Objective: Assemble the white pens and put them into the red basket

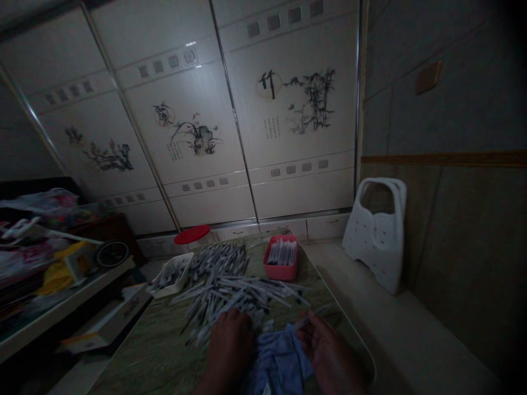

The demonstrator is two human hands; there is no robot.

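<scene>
A large pile of slim, clear pens (pixel 230 293) covers the middle of the green table. At the pile's near edge is my left hand (pixel 233 334), back upward with its fingers curled down; whatever lies under the fingertips is hidden. My right hand (pixel 323 343) is to the right, palm turned partly up, its thumb and fingers pinching a clear pen (pixel 302 322). A blue cloth (pixel 280 356) lies between my hands, touching the right one. Behind the pile, a pink basket (pixel 280 271) holds upright-packed pens, and a white tray (pixel 179 282) at the left holds more.
The green table (pixel 152 334) has a rounded edge at the right. Beyond it are a red stool (pixel 192 235) and sliding cabinet doors. A white folded plastic item (pixel 376 236) leans on the right wall. Shelves with bags and a box (pixel 113 323) stand left.
</scene>
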